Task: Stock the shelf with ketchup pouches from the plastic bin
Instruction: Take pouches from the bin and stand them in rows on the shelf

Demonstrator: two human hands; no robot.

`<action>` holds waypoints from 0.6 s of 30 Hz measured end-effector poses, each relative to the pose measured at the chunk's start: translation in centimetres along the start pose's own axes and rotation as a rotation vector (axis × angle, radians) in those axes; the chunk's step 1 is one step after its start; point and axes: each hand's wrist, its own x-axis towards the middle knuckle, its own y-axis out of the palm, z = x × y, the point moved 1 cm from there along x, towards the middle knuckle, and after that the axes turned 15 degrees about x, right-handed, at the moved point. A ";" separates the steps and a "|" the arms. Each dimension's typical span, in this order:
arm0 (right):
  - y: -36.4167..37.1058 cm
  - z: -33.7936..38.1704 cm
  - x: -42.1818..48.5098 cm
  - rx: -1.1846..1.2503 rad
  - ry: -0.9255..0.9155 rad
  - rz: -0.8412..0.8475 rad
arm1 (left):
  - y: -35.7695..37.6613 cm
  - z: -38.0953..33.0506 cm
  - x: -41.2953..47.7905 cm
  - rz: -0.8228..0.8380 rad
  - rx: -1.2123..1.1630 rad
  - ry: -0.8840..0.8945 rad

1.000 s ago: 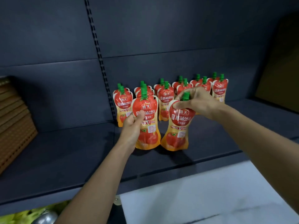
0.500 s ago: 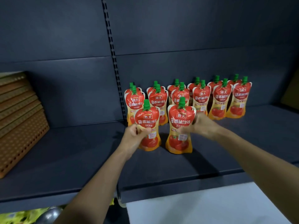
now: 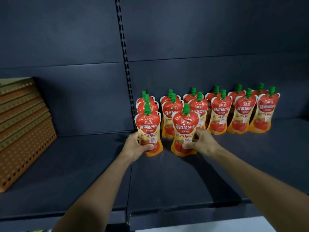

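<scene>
The two front ketchup pouches, the left pouch (image 3: 148,129) and the right pouch (image 3: 185,131), stand upright on the dark shelf (image 3: 83,164), each one held by a hand. One second ago the right hand was pinching its pouch up at the green cap. It has since gone down to the lower side, and both pouches have moved back, closer to the rows. I judge that the placing is almost done and only a last push into line remains before release.

The left hand (image 3: 134,146) wraps the lower part of its pouch from the left, with the thumb across the front. The right hand (image 3: 203,143) grips its pouch from the right, thumb in front and fingers behind. Both forearms reach forward, nearly straight.

Just beyond the fingers stand the stocked pouches (image 3: 220,113), which continue to the right of the right hand. Far to the left of the left hand leans a stack of orange perforated panels (image 3: 25,131). The plastic bin is not in view.
</scene>
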 end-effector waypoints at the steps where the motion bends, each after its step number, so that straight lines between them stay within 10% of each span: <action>1: 0.3 -0.1 0.7 0.014 0.006 -0.004 | -0.1 0.1 0.4 -0.001 0.001 -0.008; 18: 2.6 -0.2 4.7 0.042 0.055 0.011 | -0.8 0.6 2.6 0.000 0.010 -0.045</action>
